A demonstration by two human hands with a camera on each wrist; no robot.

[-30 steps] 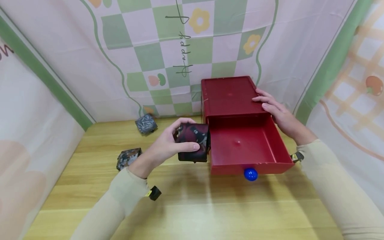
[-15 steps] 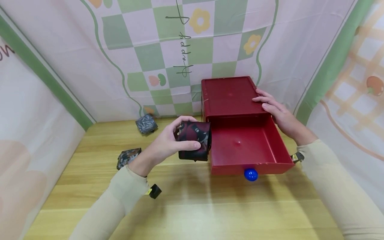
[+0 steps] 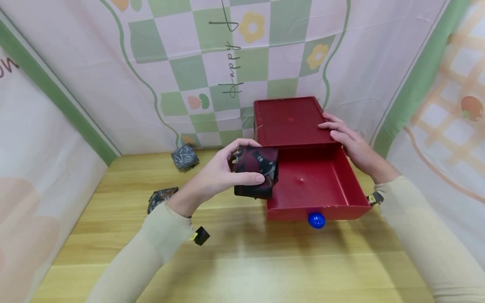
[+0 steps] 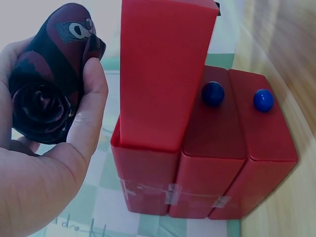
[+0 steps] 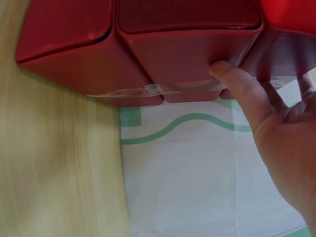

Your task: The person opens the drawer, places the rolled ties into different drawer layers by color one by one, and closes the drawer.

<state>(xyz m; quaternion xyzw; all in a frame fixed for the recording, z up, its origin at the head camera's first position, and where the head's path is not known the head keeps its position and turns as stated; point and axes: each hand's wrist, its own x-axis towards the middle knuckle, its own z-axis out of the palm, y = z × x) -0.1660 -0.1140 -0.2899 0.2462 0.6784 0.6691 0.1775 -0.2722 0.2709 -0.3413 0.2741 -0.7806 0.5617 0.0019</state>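
First, blue knob [image 3: 316, 220] on the front of the pulled-out top drawer [image 3: 322, 185], red. Off left, mottled bundle [image 3: 161, 198] on wooden table [image 3: 242, 269]. Left hand [image 3: 217, 173] curls round maroon-and-black roll [image 3: 257, 160], thumb across its face; the roll is above the drawer's left edge. Right hand [image 3: 352, 143] relaxed, fingers resting on red cabinet [image 3: 291, 120], thumb against its side. Farther, grey bundle [image 3: 185, 158]; behind, checkered cloth [image 3: 250, 63].

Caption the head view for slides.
Left hand holds a dark maroon fabric roll near an open red plastic drawer; right hand touches its red housing.
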